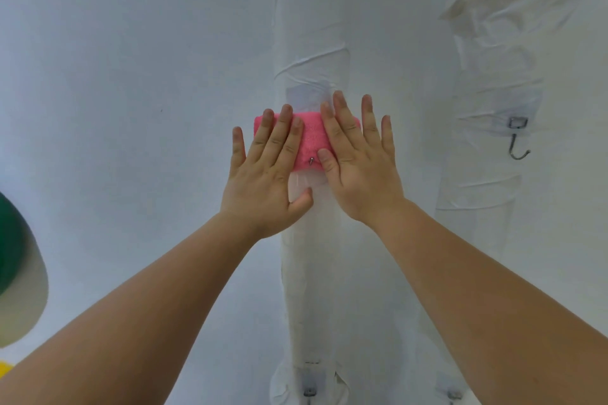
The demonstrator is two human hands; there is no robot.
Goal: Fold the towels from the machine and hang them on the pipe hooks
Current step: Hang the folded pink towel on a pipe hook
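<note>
Folded pink towel is pressed flat against wrapped pipe, under fingers of both hands. Left hand is laid flat, fingers straight and spread, thumb below towel on pipe. Right hand is likewise flat, fingers straight; nothing is gripped. Hook tip is seen poking through towel's lower edge, just beside right thumb. This towel is judged folded and hung, only being smoothed. Empty hook is seen on second pipe, well right of right fingers. Machine is not seen; towels left cannot be told.
</note>
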